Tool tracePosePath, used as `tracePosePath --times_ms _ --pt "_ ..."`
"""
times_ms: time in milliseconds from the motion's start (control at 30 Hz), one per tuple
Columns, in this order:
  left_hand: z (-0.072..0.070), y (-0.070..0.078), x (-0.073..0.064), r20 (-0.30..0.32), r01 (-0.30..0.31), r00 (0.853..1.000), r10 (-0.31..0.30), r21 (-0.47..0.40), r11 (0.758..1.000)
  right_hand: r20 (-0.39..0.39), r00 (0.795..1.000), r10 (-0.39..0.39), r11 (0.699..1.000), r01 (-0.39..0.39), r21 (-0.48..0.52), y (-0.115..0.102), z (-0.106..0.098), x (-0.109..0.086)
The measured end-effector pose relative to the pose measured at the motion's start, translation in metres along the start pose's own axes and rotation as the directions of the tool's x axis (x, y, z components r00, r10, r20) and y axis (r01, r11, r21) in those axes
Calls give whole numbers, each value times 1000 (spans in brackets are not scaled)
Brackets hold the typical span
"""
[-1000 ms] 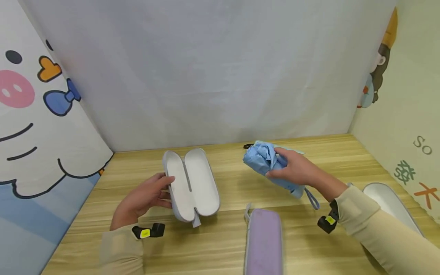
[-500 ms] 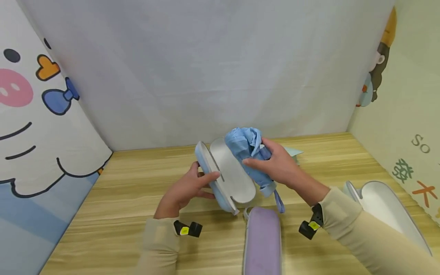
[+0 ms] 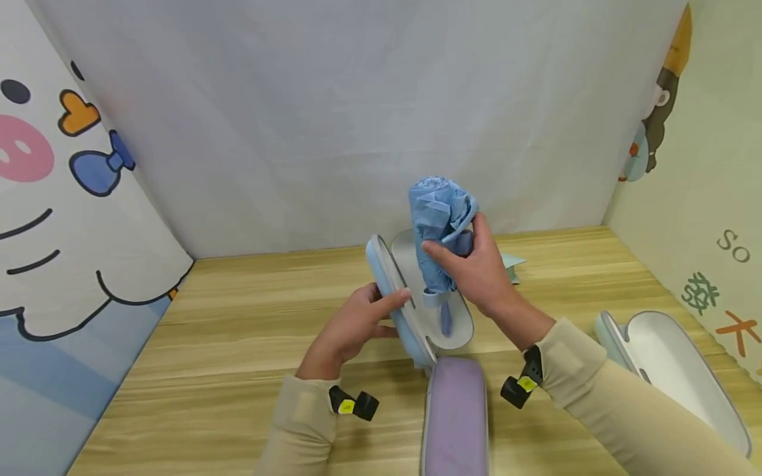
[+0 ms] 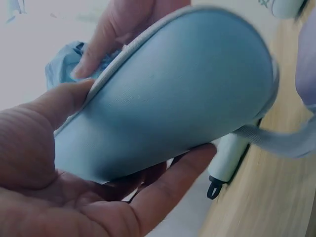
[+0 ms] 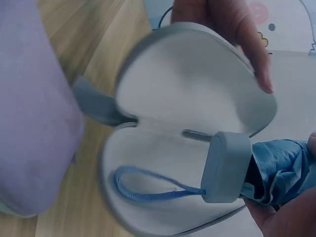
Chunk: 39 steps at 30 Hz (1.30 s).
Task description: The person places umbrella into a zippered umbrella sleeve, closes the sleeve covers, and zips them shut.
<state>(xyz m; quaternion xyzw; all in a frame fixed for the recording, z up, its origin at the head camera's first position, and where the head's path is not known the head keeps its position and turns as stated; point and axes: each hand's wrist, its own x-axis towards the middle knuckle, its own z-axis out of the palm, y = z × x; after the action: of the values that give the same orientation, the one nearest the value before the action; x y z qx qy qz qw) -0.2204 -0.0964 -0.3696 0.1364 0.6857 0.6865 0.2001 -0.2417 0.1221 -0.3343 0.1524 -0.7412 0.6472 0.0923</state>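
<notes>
My left hand [image 3: 354,320] grips a light blue hard-shell case [image 4: 187,89], thumb over its rim and fingers beneath. The case hangs open and tilted above the table, its white lining facing right. In my right hand [image 3: 485,271] is a folded blue umbrella [image 3: 437,211], its canopy crumpled, held upright over the case's right half. The right wrist view shows the umbrella's pale blue handle [image 5: 227,168] and its blue wrist strap [image 5: 153,192] in front of the lining. Whether the handle touches the lining, I cannot tell.
A purple zip case [image 3: 457,416] lies at the front, close below the blue case. Another open white-lined case [image 3: 673,363] is at the right, partly behind my right sleeve. A pale green item [image 3: 513,264] lies behind my right hand. A white cloth wall [image 3: 297,132] closes off the back.
The blue case has been lifted and carried right, turning more onto its side. The umbrella has risen and moved left, swinging from slanted to upright over the case.
</notes>
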Motion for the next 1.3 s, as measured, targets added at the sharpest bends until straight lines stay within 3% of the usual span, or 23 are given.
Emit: tracePosePath --times_ms 100,233,600,767,900,967,1167,1300 --pt "1 0 0 -34 -33 999 32 -30 999 -26 1000 -10 991 7 -131 5 3 -3" --pt "4 2 0 -60 -76 996 73 -58 995 -54 998 -44 958 27 -285 13 8 -9" --pt "12 0 1 3 -178 984 180 -142 974 -85 990 -113 917 71 -393 23 18 -12" --pt "8 0 0 -4 -173 985 175 -154 973 -13 1000 4 941 -8 -338 16 16 -12" --pt "3 -1 0 7 -173 984 177 -166 971 110 988 110 971 -83 -225 10 10 -12" --pt "1 -1 0 13 -172 984 177 -175 969 137 983 124 977 -97 -189 9 8 -11" --pt "-2 2 -2 23 -156 986 164 -202 967 83 985 153 978 -139 -158 6 7 -9" --pt "0 4 -2 -5 -131 991 133 -207 970 53 978 203 975 -197 -105 2 10 -10"
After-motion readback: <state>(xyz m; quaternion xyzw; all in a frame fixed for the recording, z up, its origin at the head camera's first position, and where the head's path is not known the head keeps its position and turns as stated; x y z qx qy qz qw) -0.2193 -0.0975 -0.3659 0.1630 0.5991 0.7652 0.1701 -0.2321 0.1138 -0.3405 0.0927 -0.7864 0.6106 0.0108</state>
